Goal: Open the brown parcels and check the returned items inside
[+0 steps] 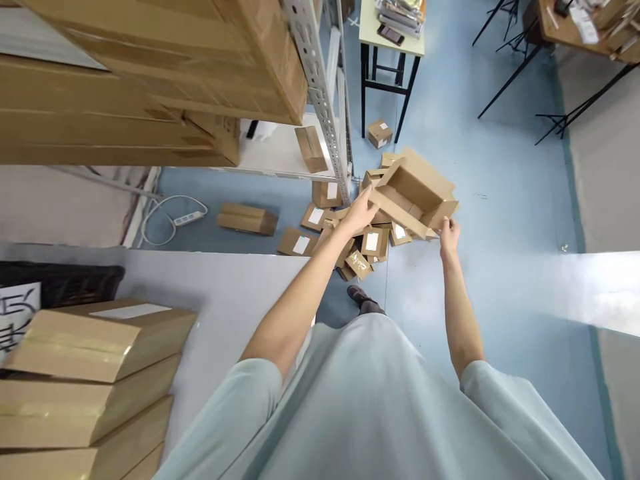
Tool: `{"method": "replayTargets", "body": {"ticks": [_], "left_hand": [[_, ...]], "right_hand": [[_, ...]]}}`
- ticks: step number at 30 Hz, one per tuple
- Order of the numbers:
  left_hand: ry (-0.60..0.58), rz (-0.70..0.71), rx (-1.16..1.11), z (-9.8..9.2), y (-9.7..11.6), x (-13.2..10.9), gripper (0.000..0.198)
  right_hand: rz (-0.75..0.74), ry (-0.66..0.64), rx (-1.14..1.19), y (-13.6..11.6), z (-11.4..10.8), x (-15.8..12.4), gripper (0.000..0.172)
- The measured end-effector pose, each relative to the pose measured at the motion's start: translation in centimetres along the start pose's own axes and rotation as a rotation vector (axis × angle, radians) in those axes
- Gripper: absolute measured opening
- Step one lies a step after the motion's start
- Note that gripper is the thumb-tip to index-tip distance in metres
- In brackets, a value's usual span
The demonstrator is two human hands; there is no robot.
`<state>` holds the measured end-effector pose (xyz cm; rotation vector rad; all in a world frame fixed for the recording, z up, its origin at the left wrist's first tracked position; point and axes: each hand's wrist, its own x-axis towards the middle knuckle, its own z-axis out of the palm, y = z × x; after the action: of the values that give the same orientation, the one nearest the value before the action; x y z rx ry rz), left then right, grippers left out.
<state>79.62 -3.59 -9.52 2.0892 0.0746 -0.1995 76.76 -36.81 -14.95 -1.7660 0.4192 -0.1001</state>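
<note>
I hold an open, empty cardboard box [417, 190] in the air with both hands, its opening tilted toward me. My left hand [361, 212] grips the box's near left flap, fingers closed on the edge. My right hand [449, 233] pinches the box's lower right corner. Below the box, a pile of small sealed cardboard parcels [345, 240] with white labels lies on the blue floor.
A metal shelf rack [320, 87] loaded with large cartons stands at left. A white table [220, 293] beside me carries stacked flat cartons [90, 373]. A power strip [187, 218] and a lone box [247, 219] lie on the floor. Black-legged tables stand farther off.
</note>
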Motion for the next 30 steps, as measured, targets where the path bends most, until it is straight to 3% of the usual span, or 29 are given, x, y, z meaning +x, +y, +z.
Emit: {"method": "replayTargets", "body": {"ticks": [2, 4, 6, 9, 14, 21, 26, 30], "left_hand": [[-0.048, 0.084, -0.033, 0.5, 1.2, 0.9, 0.079], [-0.053, 0.095, -0.028, 0.5, 1.4, -0.1, 0.077], [-0.039, 0.057, 0.003, 0.3, 0.8, -2.7, 0.070], [0.022, 0.016, 0.019, -0.2, -0.9, -7.8, 0.057], [0.196, -0.015, -0.079, -1.7, -4.1, -16.1, 0.033], [0.638, -0.238, -0.220, -5.4, -7.5, -27.6, 0.007], [1.028, -0.376, -0.336, -8.1, -9.8, -38.8, 0.005], [1.318, -0.481, -0.484, -8.0, -11.0, -48.8, 0.016]], "right_hand": [[0.093, 0.053, 0.065, -0.1, -1.7, 1.1, 0.037], [0.149, 0.062, 0.063, 0.0, -2.5, 0.9, 0.041], [0.158, 0.010, 0.040, 0.3, -2.3, -0.3, 0.045], [0.169, -0.120, 0.024, 0.7, 0.0, -3.0, 0.054], [0.139, -0.392, -0.009, -0.3, 7.7, -7.5, 0.065], [-0.017, -1.006, -0.099, -3.9, 20.0, -14.7, 0.065], [-0.099, -1.363, -0.150, -5.9, 27.3, -21.9, 0.064], [-0.147, -1.568, -0.214, -7.2, 31.1, -29.6, 0.063]]}}
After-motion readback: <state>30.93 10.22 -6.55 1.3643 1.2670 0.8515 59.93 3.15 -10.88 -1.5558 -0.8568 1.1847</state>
